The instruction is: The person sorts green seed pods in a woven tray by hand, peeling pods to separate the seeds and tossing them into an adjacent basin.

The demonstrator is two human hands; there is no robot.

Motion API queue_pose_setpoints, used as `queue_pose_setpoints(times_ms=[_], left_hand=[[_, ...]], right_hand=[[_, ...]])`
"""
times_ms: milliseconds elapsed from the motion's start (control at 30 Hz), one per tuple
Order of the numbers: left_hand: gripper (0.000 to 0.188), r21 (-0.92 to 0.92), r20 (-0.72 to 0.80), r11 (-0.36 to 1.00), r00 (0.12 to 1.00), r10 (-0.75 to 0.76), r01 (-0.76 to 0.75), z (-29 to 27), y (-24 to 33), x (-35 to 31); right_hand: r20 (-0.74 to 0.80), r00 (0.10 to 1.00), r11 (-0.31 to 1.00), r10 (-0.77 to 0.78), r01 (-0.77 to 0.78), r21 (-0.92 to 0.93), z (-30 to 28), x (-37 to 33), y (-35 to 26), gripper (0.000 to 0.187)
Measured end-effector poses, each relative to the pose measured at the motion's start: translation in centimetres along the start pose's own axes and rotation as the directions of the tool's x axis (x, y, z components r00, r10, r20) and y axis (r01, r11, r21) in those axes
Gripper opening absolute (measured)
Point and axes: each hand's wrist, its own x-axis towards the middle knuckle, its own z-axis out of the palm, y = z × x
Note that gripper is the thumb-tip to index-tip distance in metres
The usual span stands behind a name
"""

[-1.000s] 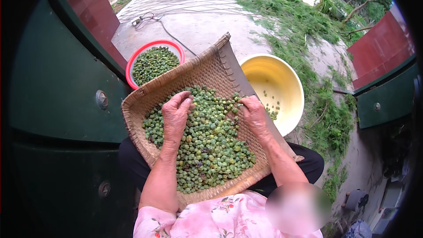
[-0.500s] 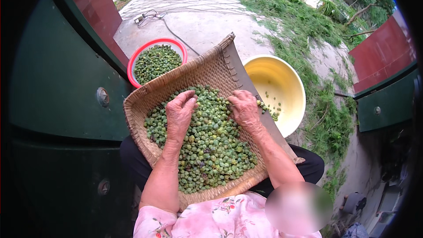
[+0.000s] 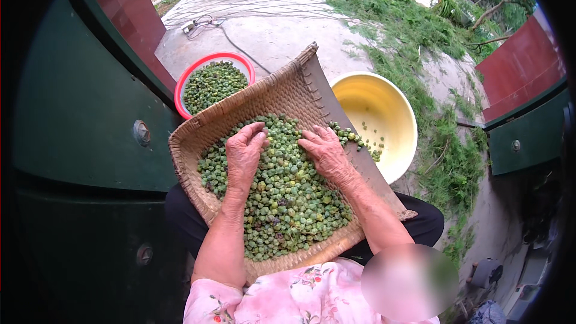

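Observation:
A woven winnowing basket [image 3: 282, 87] rests across my lap, heaped with small round green seed pods or fruits [image 3: 288, 204], a few of them dark. My left hand [image 3: 245, 151] is over the left part of the heap, fingers curled and thumb drawn in close; whatever it pinches is too small to make out. On the right of the heap my right hand [image 3: 327, 153] lies with fingers outstretched, touching the pods. Just beyond it, several pods spill over the basket's flat lip [image 3: 372, 171] toward a yellow basin [image 3: 396, 126], where a few lie on the bottom.
A red-rimmed basin [image 3: 178, 93] full of similar pods stands beyond the basket at left. Cut green foliage [image 3: 414, 30] covers ground at the right. A cable [image 3: 240, 50] runs behind the basket. Green doors [image 3: 90, 114] flank me.
My right hand has shifted slightly left, away from the basket's lip. More pods now lie on the lip beside it. My left hand stays nearly in place.

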Motion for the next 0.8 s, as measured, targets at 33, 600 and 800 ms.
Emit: queue_pose_setpoints(times_ms=[33, 600, 800], left_hand=[[0.024, -0.004, -0.002, 1.000, 1.000, -0.010, 0.010, 0.0, -0.1, -0.1], [0.024, 0.064, 0.003, 0.997, 0.999, -0.036, 0.035, -0.4, -0.2, 0.0], [0.023, 0.058, 0.008, 0.997, 0.999, -0.049, 0.049, -0.1, -0.2, 0.0]], right_hand=[[0.044, 0.999, 1.000, 0.016, -0.015, -0.024, -0.2, 0.1, 0.3, 0.021], [-0.116, 0.956, 0.956, 0.269, -0.280, -0.088, -2.7, -5.0, 2.1, 0.026], [0.004, 0.999, 0.999, 0.044, -0.044, 0.032, -1.8, -5.2, -0.1, 0.020]])
